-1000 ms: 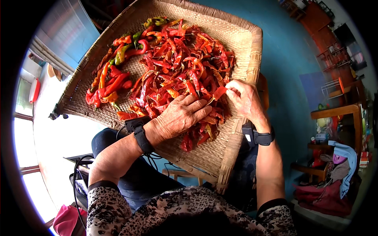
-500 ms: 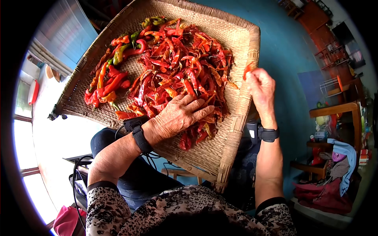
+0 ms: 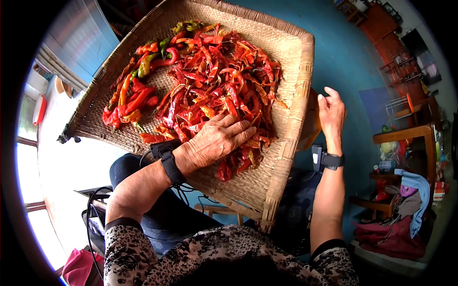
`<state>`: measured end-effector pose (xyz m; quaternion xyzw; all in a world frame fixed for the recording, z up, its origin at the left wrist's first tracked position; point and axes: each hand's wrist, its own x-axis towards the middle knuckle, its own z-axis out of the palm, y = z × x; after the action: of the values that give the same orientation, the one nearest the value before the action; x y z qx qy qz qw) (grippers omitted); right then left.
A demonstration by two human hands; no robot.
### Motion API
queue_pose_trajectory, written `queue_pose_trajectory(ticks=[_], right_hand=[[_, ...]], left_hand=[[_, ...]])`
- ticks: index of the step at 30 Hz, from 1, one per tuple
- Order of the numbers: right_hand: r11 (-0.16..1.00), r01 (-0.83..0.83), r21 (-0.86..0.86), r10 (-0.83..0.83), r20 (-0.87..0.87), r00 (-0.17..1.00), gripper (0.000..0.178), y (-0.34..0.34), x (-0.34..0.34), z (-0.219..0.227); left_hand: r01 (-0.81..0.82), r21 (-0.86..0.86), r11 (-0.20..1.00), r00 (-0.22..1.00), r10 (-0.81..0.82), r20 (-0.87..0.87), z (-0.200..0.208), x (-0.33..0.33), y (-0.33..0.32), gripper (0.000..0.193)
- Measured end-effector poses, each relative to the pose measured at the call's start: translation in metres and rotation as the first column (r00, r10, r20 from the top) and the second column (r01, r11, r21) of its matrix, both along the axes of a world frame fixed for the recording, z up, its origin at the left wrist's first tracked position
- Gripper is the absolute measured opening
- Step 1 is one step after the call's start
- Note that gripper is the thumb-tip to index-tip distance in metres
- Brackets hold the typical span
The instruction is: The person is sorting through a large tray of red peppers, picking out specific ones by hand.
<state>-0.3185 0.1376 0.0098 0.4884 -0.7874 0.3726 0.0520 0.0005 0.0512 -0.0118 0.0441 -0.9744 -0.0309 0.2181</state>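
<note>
Woven cane is making up the big flat tray (image 3: 286,62) that is resting tilted across your lap, and a heap of red dried chillies (image 3: 219,81) is lying spread over it, with a few green and orange ones toward its far left edge. Your left hand (image 3: 217,140) is lying flat on the near part of the heap, fingers spread, its grip loose and clasping nothing. Your right hand (image 3: 331,112) is hovering just beyond the tray's right rim, fingers open and empty, clear of the chillies.
</note>
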Motion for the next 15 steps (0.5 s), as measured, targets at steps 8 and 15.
queue_pose_trajectory(ticks=[8,15], right_hand=[[0.715,-0.677,0.175,0.554,0.449,0.701,0.019,-0.007,0.094,0.017],[0.67,-0.728,0.145,0.621,0.427,0.657,0.006,-0.01,0.092,0.017]], left_hand=[[0.006,0.027,1.0,1.0,-0.006,0.0,0.002,-0.004,0.003,0.047],[0.047,-0.002,0.999,0.999,-0.047,0.001,0.006,-0.005,0.004,0.052]])
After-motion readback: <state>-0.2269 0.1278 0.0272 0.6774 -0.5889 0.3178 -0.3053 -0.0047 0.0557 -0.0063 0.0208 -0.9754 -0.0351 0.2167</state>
